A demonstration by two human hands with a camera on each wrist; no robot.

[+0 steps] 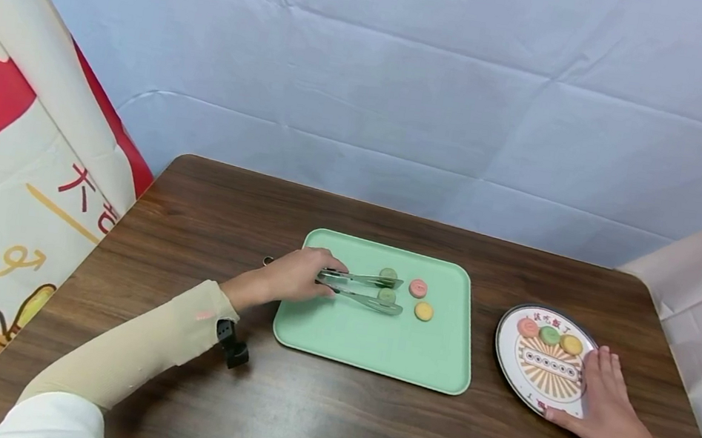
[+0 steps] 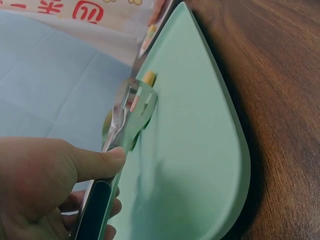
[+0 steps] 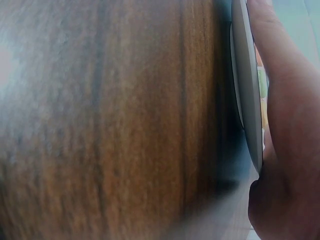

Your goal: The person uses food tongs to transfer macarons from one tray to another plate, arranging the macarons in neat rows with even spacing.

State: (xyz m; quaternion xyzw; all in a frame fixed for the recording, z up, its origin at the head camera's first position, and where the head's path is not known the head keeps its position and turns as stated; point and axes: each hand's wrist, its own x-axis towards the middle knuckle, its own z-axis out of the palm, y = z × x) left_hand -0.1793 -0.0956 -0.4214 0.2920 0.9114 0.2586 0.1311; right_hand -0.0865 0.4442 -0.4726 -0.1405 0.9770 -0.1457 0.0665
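My left hand [image 1: 297,274] grips a pair of metal tongs [image 2: 120,120], the thumb on one side and the fingers round the other. The tongs reach right, low over the pale green tray [image 1: 366,348], their two arms apart. One green macaron [image 1: 386,296] shows between the arms; another green macaron [image 1: 388,273] sits just beyond the far arm. A pink macaron [image 1: 418,288] and a yellow macaron [image 1: 423,311] lie right of the tips. My right hand [image 1: 610,412] rests at the near right rim of a round patterned plate [image 1: 510,354], fingers extended and thumb along the edge.
On the plate's far side lie a pink macaron [image 1: 527,328], a green macaron [image 1: 549,335] and a yellow macaron [image 1: 571,345] in a row. Tray and plate stand on a dark wooden table [image 1: 322,424]. A pale cloth [image 1: 369,87] hangs behind, and printed cloth hangs left and right.
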